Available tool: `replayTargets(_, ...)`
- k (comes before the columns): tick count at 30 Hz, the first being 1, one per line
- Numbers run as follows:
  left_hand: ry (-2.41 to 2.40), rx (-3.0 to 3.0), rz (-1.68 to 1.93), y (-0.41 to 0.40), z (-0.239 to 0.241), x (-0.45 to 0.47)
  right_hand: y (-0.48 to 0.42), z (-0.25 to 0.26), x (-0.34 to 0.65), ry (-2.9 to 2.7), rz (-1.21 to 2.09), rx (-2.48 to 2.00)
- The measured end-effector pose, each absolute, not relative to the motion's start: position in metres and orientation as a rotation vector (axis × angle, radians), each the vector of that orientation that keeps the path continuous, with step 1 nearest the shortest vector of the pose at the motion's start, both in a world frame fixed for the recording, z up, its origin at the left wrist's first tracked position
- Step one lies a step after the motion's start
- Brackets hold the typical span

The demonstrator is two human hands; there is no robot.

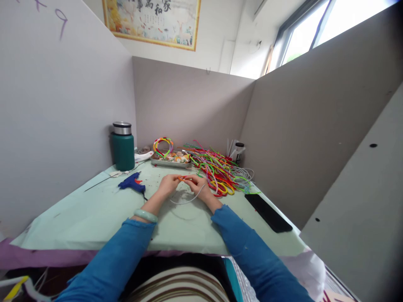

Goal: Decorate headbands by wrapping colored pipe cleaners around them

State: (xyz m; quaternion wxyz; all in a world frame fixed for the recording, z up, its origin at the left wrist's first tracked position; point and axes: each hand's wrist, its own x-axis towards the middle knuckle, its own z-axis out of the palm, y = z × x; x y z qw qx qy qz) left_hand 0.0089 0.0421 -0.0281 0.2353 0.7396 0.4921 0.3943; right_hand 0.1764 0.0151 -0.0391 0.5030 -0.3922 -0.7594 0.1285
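Observation:
My left hand (170,184) and my right hand (199,185) meet over the middle of the table, their fingertips pinched on a short orange strand (181,178), perhaps a pipe cleaner or cord. A thin pale-grey cord (185,203) hangs in a loop below the hands and rises past the right one. How it joins the orange strand is hidden by the fingers. A blue glue gun (132,182) lies left of my left hand. Just beyond my right hand spreads a tangled pile of colourful strands (214,167).
Behind the hands stands a metal tray (170,164) of small pieces, with a multicoloured ring (163,147) on it. A green bottle (123,151) is at the back left. A black phone-like slab (267,213) lies at right, near coiled grey cord (245,173). Partition walls surround the table.

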Motion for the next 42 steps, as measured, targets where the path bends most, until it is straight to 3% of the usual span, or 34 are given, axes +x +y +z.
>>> replayTargets(10, 1.57, 2.041, 1.049, 0.04, -0.024, 0.006, 0.018, -0.039, 0.181, -1.707, 0.158, -1.008)
replayTargets(18, 1.515, 2.049, 1.055, 0.039, -0.022, 0.005, 0.023, -0.039, 0.182, -1.575, 0.341, -1.015)
replayTargets(30, 1.216, 2.001, 0.945, 0.028, -0.014, 0.009, 0.024, -0.028, 0.195, -1.383, 0.666, -0.959)
replayTargets(42, 0.877, 2.036, 0.79, 0.005, -0.001, 0.016, 0.043, -0.044, 0.202, -1.329, 0.535, -1.162)
